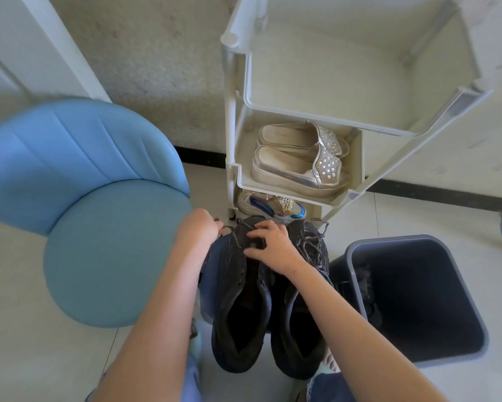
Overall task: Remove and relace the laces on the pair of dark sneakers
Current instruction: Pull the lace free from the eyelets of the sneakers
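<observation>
On the pale floor (26, 358) by a shoe rack (231, 126), the dark sneakers (238, 303) stood together. The left hand (199, 230) pinched the lace (234, 238) at one sneaker's toe; the right hand (270, 245) pressed it down, fingers (254, 234) spread. A steady pull while bracing should free it.

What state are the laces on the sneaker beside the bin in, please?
Laced but untied: the lace crisscrosses the front of the sneaker, ends loose.
</observation>
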